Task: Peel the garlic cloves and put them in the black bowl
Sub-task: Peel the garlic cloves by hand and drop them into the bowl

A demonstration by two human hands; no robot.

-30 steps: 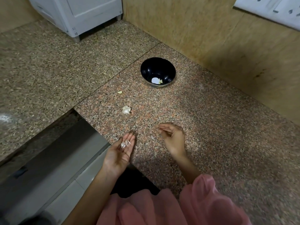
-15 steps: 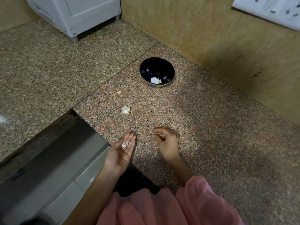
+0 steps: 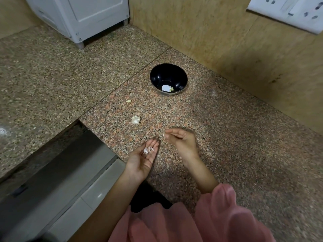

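Observation:
The black bowl point(image 3: 168, 74) stands on the granite counter near the wall, with a pale peeled clove point(image 3: 172, 89) and a white scrap inside. An unpeeled garlic clove point(image 3: 135, 120) lies on the counter between the bowl and my hands, and a smaller clove point(image 3: 128, 101) lies beyond it. My left hand point(image 3: 141, 163) is held palm up at the counter edge, with white garlic skins point(image 3: 147, 150) resting on its straight fingers. Just to its right, my right hand point(image 3: 181, 144) hovers with fingers curled; its fingertips pinch a tiny white bit of skin, though the hand is blurred.
A white appliance point(image 3: 78, 16) stands at the back left corner. A tan wall point(image 3: 227, 49) runs behind the bowl, with a white switch plate point(image 3: 286, 11) at the top right. The counter drops off at the lower left to a grey ledge point(image 3: 52, 172).
My right hand has lifted from the counter and moved left toward the left hand's fingertips. The left hand, bowl and cloves have stayed where they were.

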